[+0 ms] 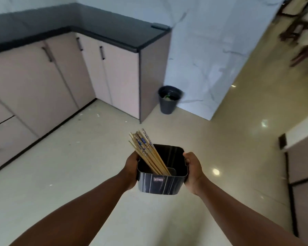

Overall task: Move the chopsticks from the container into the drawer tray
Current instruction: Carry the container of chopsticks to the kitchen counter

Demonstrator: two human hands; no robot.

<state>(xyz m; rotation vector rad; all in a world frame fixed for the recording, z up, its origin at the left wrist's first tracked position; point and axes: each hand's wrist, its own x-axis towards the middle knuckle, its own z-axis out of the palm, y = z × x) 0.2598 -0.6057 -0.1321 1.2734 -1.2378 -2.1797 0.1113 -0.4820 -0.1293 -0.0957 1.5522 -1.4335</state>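
Container (163,183): dark, square, round-cornered tub with pale streaks and a small front label, being held in the air above the floor. Chopsticks (148,153): bundle of wooden sticks, blue-patterned tops, leaning leftward inside, tips sticking out past the far-left rim.

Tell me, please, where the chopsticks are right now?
In the head view, low and centre, the chopsticks lean against the left side of the dark container, held between the left hand and right hand.
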